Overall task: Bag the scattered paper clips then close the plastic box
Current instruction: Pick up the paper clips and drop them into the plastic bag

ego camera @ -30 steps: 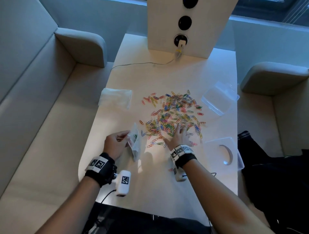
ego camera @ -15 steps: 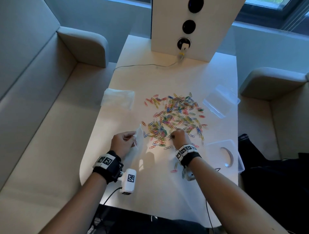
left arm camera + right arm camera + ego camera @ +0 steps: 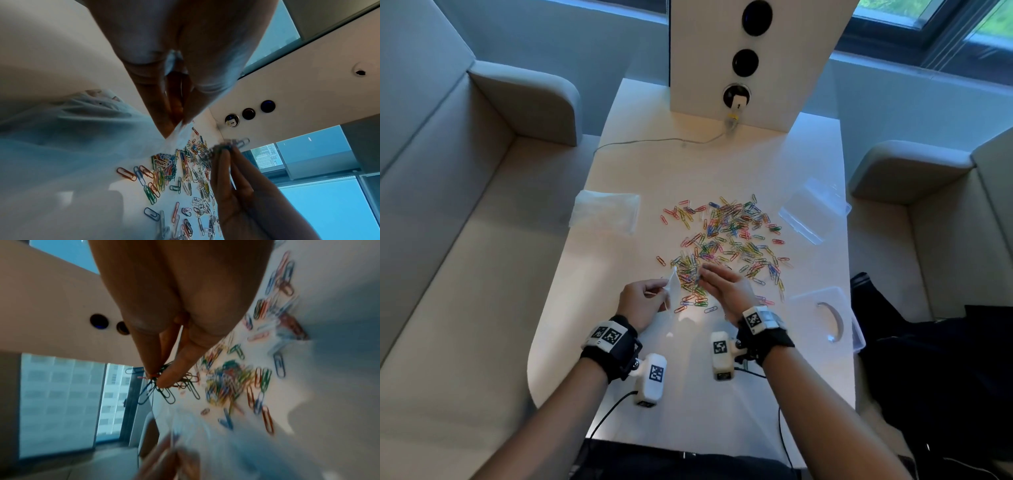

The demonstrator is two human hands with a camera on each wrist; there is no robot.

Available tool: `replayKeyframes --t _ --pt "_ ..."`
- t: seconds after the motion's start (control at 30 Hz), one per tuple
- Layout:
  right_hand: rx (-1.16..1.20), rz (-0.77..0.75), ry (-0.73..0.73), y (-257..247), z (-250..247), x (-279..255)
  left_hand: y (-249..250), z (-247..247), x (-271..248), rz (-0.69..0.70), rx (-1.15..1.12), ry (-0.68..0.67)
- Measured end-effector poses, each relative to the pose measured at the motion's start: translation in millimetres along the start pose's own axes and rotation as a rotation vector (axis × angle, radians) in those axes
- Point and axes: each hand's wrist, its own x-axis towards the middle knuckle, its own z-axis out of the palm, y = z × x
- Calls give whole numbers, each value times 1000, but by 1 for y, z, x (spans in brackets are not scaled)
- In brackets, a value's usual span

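Several coloured paper clips [image 3: 726,240] lie scattered across the middle of the white table [image 3: 688,164]. My left hand [image 3: 643,299] pinches the rim of a small clear plastic bag [image 3: 673,282] at the near left edge of the pile. My right hand [image 3: 722,286] is lifted just right of the bag and pinches a bunch of clips [image 3: 162,382] between thumb and fingers. The same bunch [image 3: 230,145] shows at my fingertips in the left wrist view, next to the bag [image 3: 82,146]. The clear plastic box [image 3: 813,214] stands open at the right, and its lid [image 3: 828,315] lies nearer me.
A stack of clear bags [image 3: 606,212] lies at the left of the table. A white panel [image 3: 753,58] with round sockets stands at the far end, a cable [image 3: 654,140] running from it. Padded seats [image 3: 465,222] flank the table on both sides.
My right hand went from lying flat on the pile to pinching up a bunch of clips and lifting them toward the bag. My left hand raised the bag's mouth.
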Motion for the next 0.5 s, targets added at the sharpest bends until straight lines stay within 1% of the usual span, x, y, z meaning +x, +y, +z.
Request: replayKeyframes --t 0.07,0.13,0.23,0.3,0.4,0.43,0.5 --pt "-115 -32 -31 13 16 0 1 1 0 -3 -19 -5" --pt "-311 -72 -24 27 26 4 3 0 -1 10 -22 3" --pt "-751 -170 -38 38 33 7 4 -8 -1 52 3 31" --pt "-1003 -259 -110 39 39 5 3 -13 0 54 14 36" --pt "-1265 -366 -242 35 51 1 3 -18 -2 44 -5 25" --pt "-1335 -370 -294 34 54 2 2 -19 -2 43 -17 28" --pt "-1479 -327 -369 32 59 3 2 -20 -1 52 -24 26"
